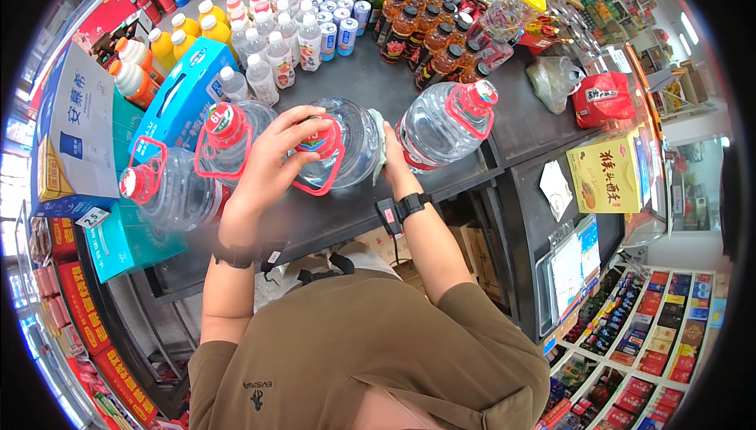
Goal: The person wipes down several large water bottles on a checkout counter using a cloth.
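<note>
A large clear plastic water jug (354,146) with a red cap and red carry handle stands on the dark counter (325,217) before me. My left hand (280,149) grips it at the red cap. Against the jug's right side my right hand (394,149) presses a pale green cloth (377,134). Close by on the right is another jug (440,126), tilted in view, apart from the held one. Two more jugs, one upright (254,120) and one seen leaning outward (183,188), are left of my left hand, partly behind my forearm.
Small clear bottles (280,58), white-blue cans (347,37) and amber bottles with black caps (431,58) crowd the counter's far side. Drink cartons (183,99) stand at left. A knotted plastic bag (552,84), a red package (602,99) and a yellow box (605,173) lie at right.
</note>
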Available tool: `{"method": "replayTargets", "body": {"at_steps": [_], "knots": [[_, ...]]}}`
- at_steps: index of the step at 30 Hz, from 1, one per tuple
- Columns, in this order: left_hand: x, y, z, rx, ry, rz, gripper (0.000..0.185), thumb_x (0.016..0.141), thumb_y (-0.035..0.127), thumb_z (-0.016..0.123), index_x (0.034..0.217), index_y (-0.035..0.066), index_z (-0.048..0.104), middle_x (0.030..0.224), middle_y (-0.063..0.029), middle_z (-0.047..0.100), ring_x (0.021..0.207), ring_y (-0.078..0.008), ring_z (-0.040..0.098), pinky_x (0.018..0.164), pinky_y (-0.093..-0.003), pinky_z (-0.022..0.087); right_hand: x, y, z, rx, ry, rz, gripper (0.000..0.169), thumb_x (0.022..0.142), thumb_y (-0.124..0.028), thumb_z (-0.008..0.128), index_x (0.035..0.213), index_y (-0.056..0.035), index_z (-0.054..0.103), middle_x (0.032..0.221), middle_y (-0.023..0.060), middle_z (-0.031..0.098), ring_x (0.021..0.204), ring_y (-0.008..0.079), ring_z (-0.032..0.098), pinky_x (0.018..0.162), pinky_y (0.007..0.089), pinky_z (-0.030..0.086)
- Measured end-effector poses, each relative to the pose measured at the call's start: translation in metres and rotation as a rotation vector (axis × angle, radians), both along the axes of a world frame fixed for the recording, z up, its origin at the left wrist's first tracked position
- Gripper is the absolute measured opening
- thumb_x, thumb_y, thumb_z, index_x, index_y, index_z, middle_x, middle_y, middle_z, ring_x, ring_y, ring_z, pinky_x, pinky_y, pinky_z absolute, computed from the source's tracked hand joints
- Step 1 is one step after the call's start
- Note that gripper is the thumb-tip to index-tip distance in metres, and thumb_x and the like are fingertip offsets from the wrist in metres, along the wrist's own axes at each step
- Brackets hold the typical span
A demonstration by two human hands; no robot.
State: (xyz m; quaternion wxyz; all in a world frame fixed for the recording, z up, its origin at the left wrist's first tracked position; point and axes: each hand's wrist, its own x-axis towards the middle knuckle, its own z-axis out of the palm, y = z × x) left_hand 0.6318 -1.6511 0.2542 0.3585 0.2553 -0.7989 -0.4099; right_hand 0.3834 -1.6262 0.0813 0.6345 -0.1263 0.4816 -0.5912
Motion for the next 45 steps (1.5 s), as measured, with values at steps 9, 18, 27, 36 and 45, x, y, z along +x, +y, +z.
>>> {"method": "replayTargets", "body": {"at_steps": [9,18,27,36,45], "knots": [[-0.001,-0.003,0.004,0.023,-0.013,0.001,0.053,0.074,-0.017,0.056,0.123,0.004,0.061,0.138,-0.0119,0.053,0.129,-0.0292,0.05,0.105,-0.0366,0.042,0.002,0.046,-0.05,0.431,0.238,-0.067,0.062,0.102,-0.053,0.035,0.142,-0.0071,0.046,0.137,0.0091,0.054,0.129,0.0224,0.047,0.109,0.0395,0.033],[0.007,0.003,0.006,0.05,-0.009,-0.044,0.052,0.072,-0.016,0.059,0.12,0.004,0.063,0.135,-0.0124,0.054,0.127,-0.0293,0.052,0.103,-0.0376,0.044,-0.003,0.015,0.031,-0.432,0.291,0.075,0.056,0.105,-0.04,0.041,0.139,0.0035,0.049,0.137,0.0112,0.055,0.125,0.0184,0.051,0.108,0.0315,0.036],[0.016,0.015,0.001,0.084,0.017,-0.051,0.052,0.073,-0.016,0.062,0.121,0.005,0.063,0.134,-0.0122,0.054,0.124,-0.0284,0.053,0.099,-0.0362,0.047,-0.003,-0.02,0.046,-0.02,0.313,0.258,0.055,0.104,-0.046,0.04,0.131,-0.0014,0.058,0.128,0.0087,0.062,0.113,0.0167,0.057,0.1,0.0307,0.043],[0.004,0.01,-0.002,0.076,0.053,-0.017,0.053,0.075,-0.016,0.059,0.124,0.005,0.06,0.135,-0.0133,0.052,0.125,-0.0292,0.052,0.099,-0.0361,0.046,-0.017,0.029,-0.068,0.308,0.273,0.043,0.057,0.104,-0.05,0.033,0.142,-0.0111,0.047,0.138,0.0069,0.055,0.124,0.0214,0.053,0.101,0.0412,0.041],[-0.034,-0.007,-0.005,-0.026,0.032,0.104,0.052,0.078,-0.013,0.06,0.126,0.007,0.062,0.135,-0.0119,0.054,0.124,-0.0279,0.054,0.097,-0.0338,0.046,-0.007,0.06,-0.034,0.188,0.269,0.092,0.029,0.103,-0.032,0.041,0.121,-0.0119,0.051,0.115,0.0045,0.061,0.104,0.0188,0.06,0.088,0.0384,0.049]]}}
